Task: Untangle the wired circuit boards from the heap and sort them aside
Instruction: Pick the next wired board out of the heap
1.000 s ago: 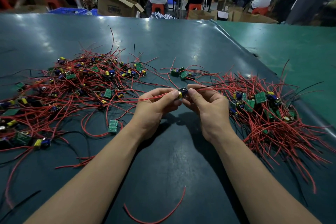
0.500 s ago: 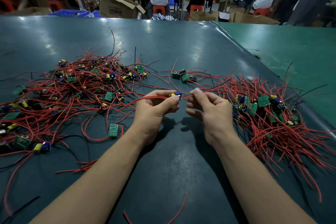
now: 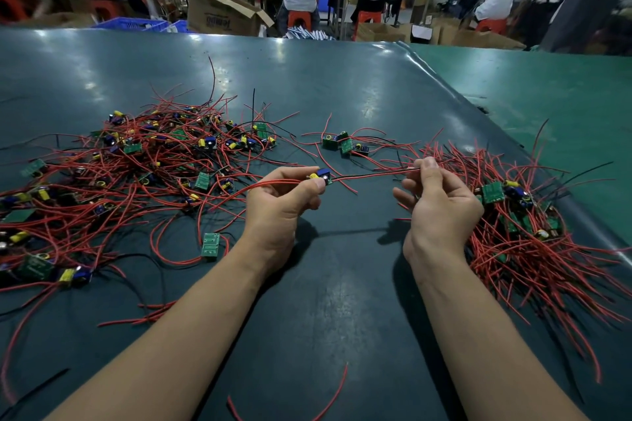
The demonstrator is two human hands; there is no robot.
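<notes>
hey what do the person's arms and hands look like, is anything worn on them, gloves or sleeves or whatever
Both forearms are bare up to the bottom edge of the picture: no sleeves, no gloves, no watch or wristband in view. The left hand shows nothing worn. The right hand has a small dark mark on one finger that might be a ring, too small to tell.

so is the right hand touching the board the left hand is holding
Apart. The head view shows the right hand pinching only the wires, which span a plain gap to the board in the left hand.
</notes>
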